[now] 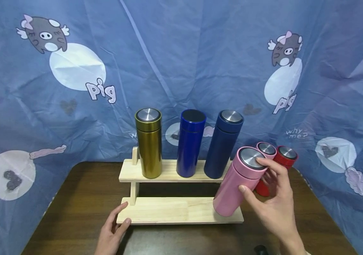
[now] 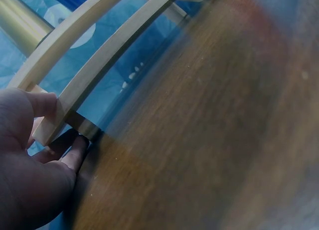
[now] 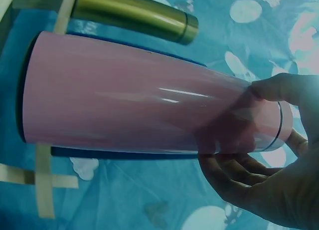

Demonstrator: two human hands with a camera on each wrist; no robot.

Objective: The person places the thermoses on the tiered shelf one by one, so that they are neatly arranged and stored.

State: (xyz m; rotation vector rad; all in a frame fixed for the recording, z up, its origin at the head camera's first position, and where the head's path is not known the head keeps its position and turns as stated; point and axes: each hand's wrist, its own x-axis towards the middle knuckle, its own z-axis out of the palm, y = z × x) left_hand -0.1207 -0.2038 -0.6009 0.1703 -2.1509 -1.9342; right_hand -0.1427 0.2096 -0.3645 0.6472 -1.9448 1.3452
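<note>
My right hand [image 1: 278,200] grips a pink thermos bottle [image 1: 237,187] near its silver-topped lid, thumb on the near side and fingers around the back. The bottle is over the right end of the lower tier of a two-tier wooden rack [image 1: 168,210]; whether its base touches the board cannot be told. In the right wrist view the pink bottle [image 3: 129,98] fills the middle. At the rack's lower left corner, my left hand [image 1: 113,226] pinches the board's end. On the upper tier stand a gold bottle [image 1: 149,145], a bright blue bottle [image 1: 190,145] and a dark blue bottle [image 1: 223,145].
Behind my right hand stand a second pink bottle [image 1: 266,148] and a red bottle [image 1: 286,156], both partly hidden. A small black object [image 1: 260,249] lies at the table's front. The brown wooden table [image 1: 82,198] backs onto a blue pig-print cloth [image 1: 156,53].
</note>
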